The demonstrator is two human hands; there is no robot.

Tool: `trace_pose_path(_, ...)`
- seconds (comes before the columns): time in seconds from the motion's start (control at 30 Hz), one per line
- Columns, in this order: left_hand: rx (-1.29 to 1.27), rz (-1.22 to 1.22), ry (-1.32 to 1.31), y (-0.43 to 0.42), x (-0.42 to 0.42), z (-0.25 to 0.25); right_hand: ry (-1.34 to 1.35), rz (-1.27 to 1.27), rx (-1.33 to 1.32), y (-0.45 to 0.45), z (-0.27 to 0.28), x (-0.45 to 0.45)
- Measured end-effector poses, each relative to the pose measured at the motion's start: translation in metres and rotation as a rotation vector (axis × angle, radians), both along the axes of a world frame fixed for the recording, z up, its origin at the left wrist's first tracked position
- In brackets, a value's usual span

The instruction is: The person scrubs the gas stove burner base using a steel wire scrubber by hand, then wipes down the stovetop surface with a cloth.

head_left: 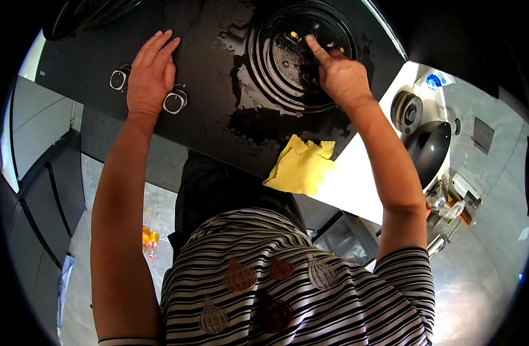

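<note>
My empty right hand (344, 79), forefinger out and others curled, needed light, controlled pressure inside the ringed well (263, 81) on the black hob's (201, 75) far right, while my open, empty left hand (149, 81) lay flat.

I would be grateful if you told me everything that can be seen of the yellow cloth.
The yellow cloth looks soft and thin, plain, with an uneven, rumpled upper edge. It lies loosely spread at the near edge of the black cooktop, partly over the white counter beside it. Neither hand touches it. Whether it is damp, I cannot tell.
</note>
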State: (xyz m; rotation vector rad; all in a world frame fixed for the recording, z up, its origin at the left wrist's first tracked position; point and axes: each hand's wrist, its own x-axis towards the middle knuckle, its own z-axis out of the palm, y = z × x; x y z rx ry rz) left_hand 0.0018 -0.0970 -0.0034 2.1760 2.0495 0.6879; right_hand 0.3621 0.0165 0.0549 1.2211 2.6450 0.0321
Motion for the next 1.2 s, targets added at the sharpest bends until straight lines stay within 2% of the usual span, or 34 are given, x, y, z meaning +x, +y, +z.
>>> trace_pose_path(0.07, 0.0, -0.011, -0.012, -0.001, 0.0, 0.001, 0.039, 0.013, -0.006, 0.0, -0.002, 0.003)
trace_pose_path(0.17, -0.012, -0.004, -0.011, 0.0, 0.001, 0.002, 0.028, 0.112, -0.158, 0.009, 0.015, 0.013)
trace_pose_path(0.23, -0.001, -0.012, -0.008, 0.0, -0.001, -0.002, -0.127, 0.08, -0.282, 0.009, 0.029, 0.014)
trace_pose_path(0.37, 0.008, -0.009, -0.014, -0.001, 0.0, -0.001, -0.065, 0.101, -0.17, 0.008, 0.015, 0.022)
trace_pose_path(0.5, 0.076, 0.006, -0.003, 0.001, 0.003, 0.0, -0.07, 0.119, -0.193, 0.011, 0.018, 0.012)
trace_pose_path(0.57, -0.006, -0.007, -0.004, -0.001, -0.001, -0.002, -0.075, 0.132, -0.218, 0.011, 0.022, 0.02)
trace_pose_path(0.7, 0.005, -0.017, 0.017, 0.0, -0.003, -0.003, -0.065, 0.122, -0.172, -0.006, 0.02, 0.034)
trace_pose_path(0.77, 0.007, -0.006, 0.001, -0.001, 0.0, -0.001, 0.003, 0.048, -0.122, -0.018, 0.014, 0.032)
trace_pose_path(0.83, -0.016, -0.001, 0.013, -0.003, 0.003, -0.001, -0.041, 0.004, -0.116, -0.029, 0.007, 0.021)
trace_pose_path(0.93, -0.017, -0.005, 0.025, 0.0, -0.001, -0.001, 0.02, 0.056, -0.103, -0.029, 0.014, 0.025)
trace_pose_path(1.0, 0.0, -0.022, 0.003, -0.001, 0.0, -0.002, -0.111, -0.017, -0.164, -0.025, 0.025, 0.027)
trace_pose_path(1.13, -0.015, 0.006, 0.039, 0.0, 0.001, -0.002, -0.173, -0.032, -0.106, -0.024, 0.01, 0.023)
trace_pose_path(1.2, -0.027, 0.003, 0.051, 0.0, 0.0, 0.001, -0.101, 0.015, -0.092, -0.032, 0.013, 0.027)
